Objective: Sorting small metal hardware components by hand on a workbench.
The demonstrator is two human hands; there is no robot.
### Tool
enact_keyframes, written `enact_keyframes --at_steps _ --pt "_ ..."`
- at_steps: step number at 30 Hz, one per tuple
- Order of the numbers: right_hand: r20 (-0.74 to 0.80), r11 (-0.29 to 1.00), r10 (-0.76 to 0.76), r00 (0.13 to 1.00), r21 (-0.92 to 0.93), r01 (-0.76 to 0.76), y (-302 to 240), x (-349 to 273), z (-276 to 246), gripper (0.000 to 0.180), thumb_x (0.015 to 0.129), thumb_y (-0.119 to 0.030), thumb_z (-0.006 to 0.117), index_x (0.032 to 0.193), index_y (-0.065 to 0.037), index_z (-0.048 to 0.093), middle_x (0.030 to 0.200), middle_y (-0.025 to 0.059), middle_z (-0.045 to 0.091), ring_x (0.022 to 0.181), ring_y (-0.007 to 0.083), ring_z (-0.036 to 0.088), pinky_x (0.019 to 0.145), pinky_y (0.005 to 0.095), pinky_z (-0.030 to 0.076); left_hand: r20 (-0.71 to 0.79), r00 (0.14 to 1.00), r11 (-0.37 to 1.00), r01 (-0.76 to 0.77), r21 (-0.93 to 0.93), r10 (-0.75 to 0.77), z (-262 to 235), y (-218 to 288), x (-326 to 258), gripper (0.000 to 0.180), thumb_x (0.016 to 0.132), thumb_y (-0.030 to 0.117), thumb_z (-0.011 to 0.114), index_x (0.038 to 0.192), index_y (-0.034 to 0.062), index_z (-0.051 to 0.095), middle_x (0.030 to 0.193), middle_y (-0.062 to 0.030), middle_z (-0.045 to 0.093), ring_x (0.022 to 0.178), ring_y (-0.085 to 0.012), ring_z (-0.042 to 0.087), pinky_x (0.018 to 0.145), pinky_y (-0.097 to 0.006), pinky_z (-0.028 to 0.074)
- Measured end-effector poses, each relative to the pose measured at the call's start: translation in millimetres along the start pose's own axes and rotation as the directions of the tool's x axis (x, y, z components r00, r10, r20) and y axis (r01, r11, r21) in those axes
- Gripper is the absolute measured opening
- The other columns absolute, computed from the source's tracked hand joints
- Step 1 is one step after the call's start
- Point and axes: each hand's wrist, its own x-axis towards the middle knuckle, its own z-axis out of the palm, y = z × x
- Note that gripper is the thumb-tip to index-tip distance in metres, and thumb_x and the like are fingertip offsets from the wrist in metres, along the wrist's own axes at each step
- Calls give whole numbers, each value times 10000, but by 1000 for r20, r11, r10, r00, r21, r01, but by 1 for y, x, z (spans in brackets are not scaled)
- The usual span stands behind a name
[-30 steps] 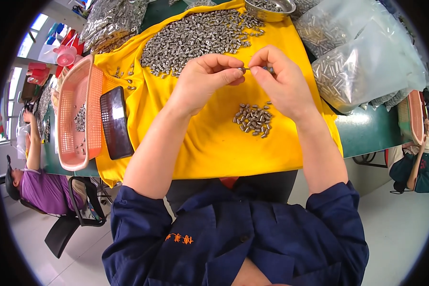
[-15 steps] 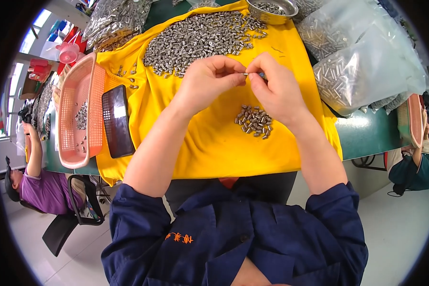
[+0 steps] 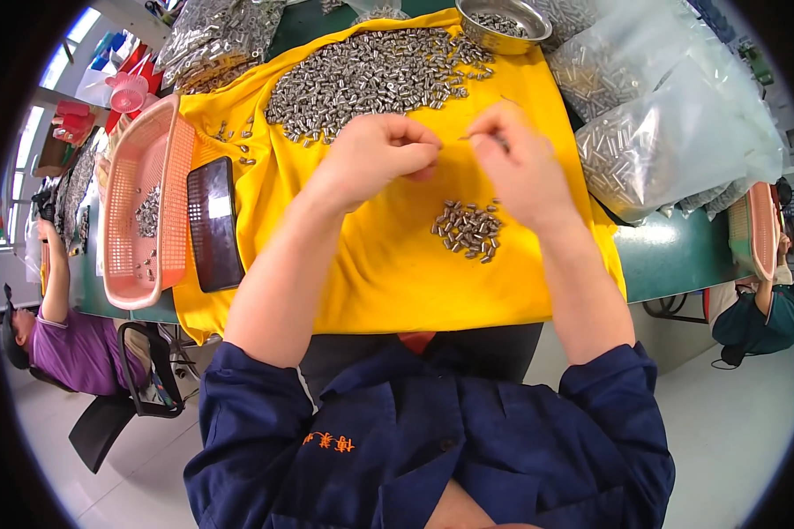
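Observation:
Above the yellow cloth (image 3: 388,282), my left hand (image 3: 375,159) is closed, thumb against curled fingers; whatever it pinches is hidden. To its right, my right hand (image 3: 520,172) is closed around a slim tool (image 3: 464,137) whose thin tip points toward the left hand. A gap separates the two hands. Small metal cylinders lie in a large heap (image 3: 370,75) beyond my hands. A smaller pile (image 3: 466,231) of the same cylinders sits just below the right hand, with one piece at its upper right edge.
Left of the cloth stands a pink basket (image 3: 185,159) with some metal parts, beside a black tray-like object (image 3: 212,225). A metal bowl (image 3: 520,42) of parts is at the back. Clear bags (image 3: 626,150) of parts lie right. Co-workers sit at both sides.
My hands have drawn apart from where they met, the right one slightly blurred. A single cylinder now shows at the small pile's upper right edge.

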Motion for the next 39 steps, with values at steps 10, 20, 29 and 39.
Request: enact_keyframes --at_steps 10,20,29,39 --pt "76 996 76 994 -45 -72 -9 1 -4 57 825 -66 494 870 -31 486 767 13 497 705 70 445 617 207 378 -100 975 951 -165 262 197 8 -16 0 174 777 78 575 934 12 608 801 -67 640 717 -123 598 673 -235 468" --pt "5 981 -3 1000 194 2 -2 1 1 83 807 -89 508 861 -25 509 729 10 537 632 64 461 567 217 391 -31 998 955 -66 -289 59 6 -12 1 159 820 63 565 969 11 577 863 -42 604 787 -126 590 698 -229 475" --pt "69 985 55 996 161 -65 -9 -1 -1 84 797 -69 495 863 -21 511 737 33 556 640 86 479 577 223 399 59 996 828 -24 -561 69 10 -11 -1 152 833 49 544 981 14 555 895 -62 596 799 -145 598 730 -267 507" --pt "44 998 -22 999 63 19 -10 -2 1 72 782 -55 494 844 -21 501 690 69 558 599 139 511 546 266 409 32 996 844 -55 -534 86 13 -11 -1 108 810 33 578 910 -7 577 848 -64 609 760 -134 604 708 -235 503"
